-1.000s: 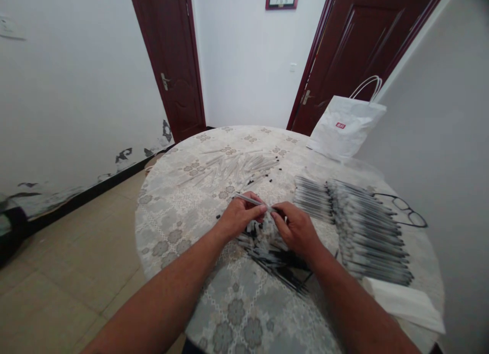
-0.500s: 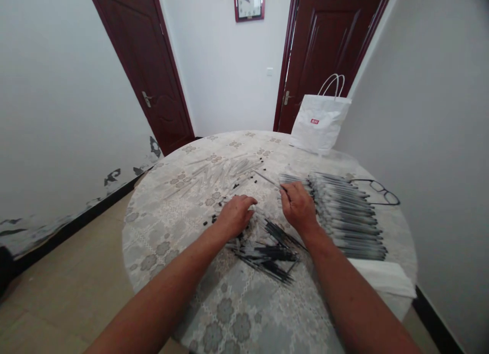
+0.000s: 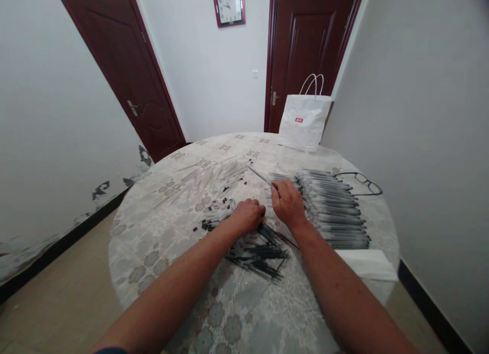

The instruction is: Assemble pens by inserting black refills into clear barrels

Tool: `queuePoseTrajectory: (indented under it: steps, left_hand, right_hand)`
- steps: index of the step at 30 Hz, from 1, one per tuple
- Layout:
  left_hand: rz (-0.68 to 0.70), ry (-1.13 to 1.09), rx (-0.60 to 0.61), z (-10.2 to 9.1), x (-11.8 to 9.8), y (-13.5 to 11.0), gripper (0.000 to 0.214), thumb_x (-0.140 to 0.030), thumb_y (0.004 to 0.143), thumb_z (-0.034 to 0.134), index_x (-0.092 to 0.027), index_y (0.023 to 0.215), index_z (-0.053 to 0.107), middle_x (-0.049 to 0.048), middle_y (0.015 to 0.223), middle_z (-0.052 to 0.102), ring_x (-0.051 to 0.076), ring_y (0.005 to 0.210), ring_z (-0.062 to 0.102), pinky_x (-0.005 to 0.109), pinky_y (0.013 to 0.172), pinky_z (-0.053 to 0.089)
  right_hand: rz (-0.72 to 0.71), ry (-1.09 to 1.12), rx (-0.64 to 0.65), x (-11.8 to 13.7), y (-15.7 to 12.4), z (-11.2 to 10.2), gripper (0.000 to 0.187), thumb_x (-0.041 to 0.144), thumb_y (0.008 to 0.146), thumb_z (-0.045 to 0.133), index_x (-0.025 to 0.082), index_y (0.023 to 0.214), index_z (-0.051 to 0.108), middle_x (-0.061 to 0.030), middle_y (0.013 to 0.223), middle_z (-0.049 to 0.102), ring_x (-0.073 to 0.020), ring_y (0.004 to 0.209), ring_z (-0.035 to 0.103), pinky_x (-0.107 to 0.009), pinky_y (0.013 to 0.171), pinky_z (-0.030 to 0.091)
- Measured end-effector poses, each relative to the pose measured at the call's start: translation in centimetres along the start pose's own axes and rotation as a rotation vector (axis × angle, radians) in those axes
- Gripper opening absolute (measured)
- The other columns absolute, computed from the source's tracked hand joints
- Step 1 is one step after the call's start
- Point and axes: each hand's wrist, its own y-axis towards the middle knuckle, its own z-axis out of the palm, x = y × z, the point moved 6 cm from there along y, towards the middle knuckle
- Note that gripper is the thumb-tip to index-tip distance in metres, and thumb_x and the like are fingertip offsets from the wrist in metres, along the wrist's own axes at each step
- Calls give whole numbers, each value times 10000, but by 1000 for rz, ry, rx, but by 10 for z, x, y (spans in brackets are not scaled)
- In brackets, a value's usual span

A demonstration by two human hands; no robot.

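Observation:
My right hand (image 3: 289, 203) is closed around a slim pen (image 3: 260, 174), whose thin end points away to the far left. Close beside it, my left hand (image 3: 249, 215) has its fingers curled down at the upper end of a loose pile of black pen refills (image 3: 263, 254). What its fingertips pinch, if anything, is hidden. Small black pen caps or plugs (image 3: 208, 224) lie scattered left of that hand. Beyond the hands spread clear empty pen barrels (image 3: 214, 177). To the right are neat stacked rows of assembled pens (image 3: 336, 206), partly behind my right hand.
A round table with a patterned cloth (image 3: 164, 247) carries everything. A white paper bag (image 3: 305, 122) stands at the far right edge. Black-framed glasses (image 3: 369, 186) lie beyond the pen rows, and a folded white sheet (image 3: 369, 265) lies at the near right.
My left hand has moved right, towards the black refills and my right hand, and its fingers have curled down. My right hand still holds the pen. The whole view has shifted a little.

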Motion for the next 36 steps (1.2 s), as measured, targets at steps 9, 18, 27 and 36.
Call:
queuePoseTrajectory:
  steps: [9, 18, 27, 36]
  left_hand:
    - [33, 5, 91, -8, 22, -20, 213, -244, 849, 549, -200, 977, 713, 109, 932, 667, 242, 903, 625, 331, 808, 460]
    - [86, 13, 86, -7, 30, -30, 218, -141, 798, 520, -182, 909, 702, 125, 901, 668, 254, 882, 635, 332, 769, 462]
    - [62, -17, 60, -6, 35, -26, 211, -138, 836, 515, -196, 957, 678, 111, 942, 664, 248, 943, 618, 343, 821, 461]
    - [-267, -861, -405, -43, 71, -81, 253, -284, 788, 654, -199, 1023, 616, 14, 830, 618, 154, 765, 581, 280, 735, 469]
  right_hand:
    - [-7, 2, 0, 2, 0, 0, 219, 259, 976, 452, 182, 1067, 636, -107, 996, 628, -217, 944, 592, -301, 816, 464]
    - [-14, -9, 24, -1, -1, 4, 224, 263, 984, 447, 183, 1076, 634, -106, 1005, 633, -216, 950, 601, -301, 830, 467]
    - [-6, -1, 40, -2, -2, 7, 217, 267, 974, 453, 190, 1065, 635, -104, 995, 628, -216, 941, 594, -298, 805, 463]
    - [-47, 46, 37, 3, -5, 10, 191, 256, 966, 445, 192, 1031, 613, -93, 958, 614, -214, 901, 581, -302, 797, 458]
